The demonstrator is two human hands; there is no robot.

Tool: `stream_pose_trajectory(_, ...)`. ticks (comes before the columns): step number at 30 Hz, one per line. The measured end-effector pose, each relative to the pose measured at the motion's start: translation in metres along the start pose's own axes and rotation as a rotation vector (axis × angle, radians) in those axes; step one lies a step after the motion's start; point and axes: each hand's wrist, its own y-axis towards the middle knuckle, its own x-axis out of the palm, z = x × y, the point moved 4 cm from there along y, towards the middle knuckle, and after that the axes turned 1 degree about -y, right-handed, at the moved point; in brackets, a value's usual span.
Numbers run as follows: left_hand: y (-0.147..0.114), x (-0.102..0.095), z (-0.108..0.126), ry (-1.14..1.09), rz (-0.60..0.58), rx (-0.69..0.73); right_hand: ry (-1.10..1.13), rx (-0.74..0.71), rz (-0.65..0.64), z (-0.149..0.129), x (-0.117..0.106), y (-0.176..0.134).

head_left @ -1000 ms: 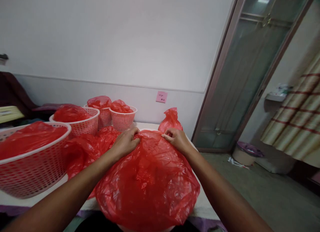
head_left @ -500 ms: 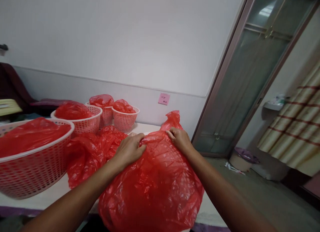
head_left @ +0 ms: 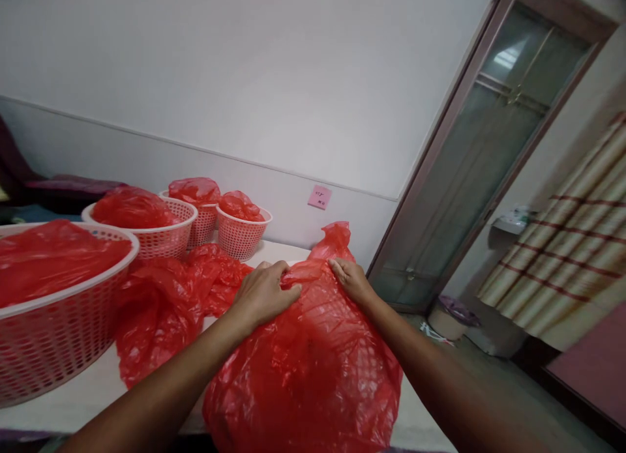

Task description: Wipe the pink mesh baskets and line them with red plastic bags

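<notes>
- Two bare hands work at a large red plastic bag (head_left: 303,381), directly before the person at the near edge of a white table (head_left: 73,394); the left hand (head_left: 267,293) and right hand (head_left: 349,280) each pinch its far edge.
- Step in hand, I judge: gathering or drawing that edge; the next move seems to call for an even pull, the film being thin.
- Mesh-like squares show through; something perforated may sit inside, contents unclear.
- Four pink perforated baskets (head_left: 243,238) stand leftward, each holding bunched red plastic; loose red plastic (head_left: 159,309) lies beside them.
</notes>
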Motion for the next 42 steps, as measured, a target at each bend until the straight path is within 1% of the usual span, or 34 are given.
stream_pose_trajectory(6, 0.004, 0.0, -0.009, -0.034, -0.029, 0.024, 0.129, 0.009, -0.033, 0.006, 0.007, 0.007)
stream_pose_trajectory(12, 0.007, 0.004, -0.021, -0.024, -0.016, 0.008, 0.162, 0.023, -0.029, 0.004, 0.011, 0.011)
stream_pose_trajectory(24, 0.005, 0.0, -0.022, -0.068, 0.014, -0.03, 0.214, 0.06, -0.035, 0.007, 0.014, 0.012)
stream_pose_trajectory(28, 0.002, -0.003, -0.022, -0.088, 0.042, -0.077, 0.224, 0.065, -0.025, 0.006, 0.013, 0.008)
stream_pose_trajectory(31, -0.003, -0.004, -0.022, -0.109, 0.063, -0.081, 0.236, 0.046, -0.041, -0.001, 0.012, 0.005)
stream_pose_trajectory(36, -0.007, -0.007, -0.033, -0.175, 0.108, -0.09, 0.24, 0.02, -0.074, -0.015, 0.016, 0.011)
stream_pose_trajectory(39, -0.001, -0.007, -0.042, -0.246, 0.144, -0.105, 0.232, 0.019, -0.08, -0.018, 0.017, 0.016)
stream_pose_trajectory(42, 0.011, -0.007, -0.049, -0.32, 0.231, -0.138, 0.222, 0.026, -0.07, -0.013, 0.015, 0.016)
